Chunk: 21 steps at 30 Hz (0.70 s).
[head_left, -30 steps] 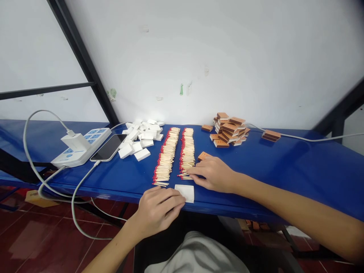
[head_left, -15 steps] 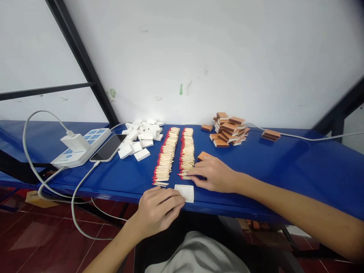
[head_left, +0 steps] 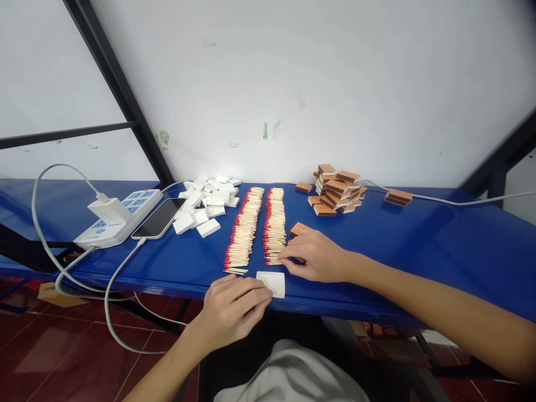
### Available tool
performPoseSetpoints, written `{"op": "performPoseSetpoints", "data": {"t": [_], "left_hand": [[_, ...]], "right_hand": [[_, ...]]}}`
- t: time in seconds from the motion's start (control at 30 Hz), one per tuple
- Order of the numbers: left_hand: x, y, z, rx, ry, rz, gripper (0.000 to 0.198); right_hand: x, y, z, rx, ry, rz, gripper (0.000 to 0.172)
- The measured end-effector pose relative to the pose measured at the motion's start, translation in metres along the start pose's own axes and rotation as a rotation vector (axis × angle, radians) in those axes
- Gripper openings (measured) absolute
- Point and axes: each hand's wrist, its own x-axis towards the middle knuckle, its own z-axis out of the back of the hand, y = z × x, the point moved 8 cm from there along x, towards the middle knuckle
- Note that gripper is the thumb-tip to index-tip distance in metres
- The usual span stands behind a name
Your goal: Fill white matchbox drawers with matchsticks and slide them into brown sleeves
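Note:
My left hand point(head_left: 237, 306) is closed at the front edge of the blue shelf, its fingertips gripping the left side of a small white matchbox tray point(head_left: 274, 283). The tray lies flat, and no matches show in its visible part. My right hand point(head_left: 314, 257) pinches at the near end of the right row of matches point(head_left: 275, 223), thumb and finger together on the matchstick ends. How many are between them I cannot tell. Left of it runs a second row of matches point(head_left: 245, 229), red heads to the left. An orange matchbox point(head_left: 300, 229) sits just behind my right hand.
White trays or boxes point(head_left: 209, 201) lie heaped at the back left. Brown matchboxes point(head_left: 339, 190) are piled at the back right, with another matchbox stack point(head_left: 397, 197) farther right. A phone point(head_left: 159, 218), power strip point(head_left: 121, 219) and white cables occupy the left side.
My right hand has barely shifted and still pinches at the near matches. The nearest matches have moved slightly to the right. My left hand stays at the tray.

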Motion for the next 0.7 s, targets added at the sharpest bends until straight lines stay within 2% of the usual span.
{"op": "performPoseSetpoints", "data": {"t": [0.3, 0.7], "left_hand": [[-0.0006, 0.0003, -0.0001, 0.006, 0.000, 0.004, 0.011], [-0.0012, 0.0003, -0.0007, 0.003, -0.004, -0.001, 0.011]], "right_hand": [[0.0012, -0.0032, 0.0003, 0.049, 0.026, -0.046, 0.023], [-0.0005, 0.0020, 0.0000, -0.006, 0.036, 0.016, 0.025]]}}
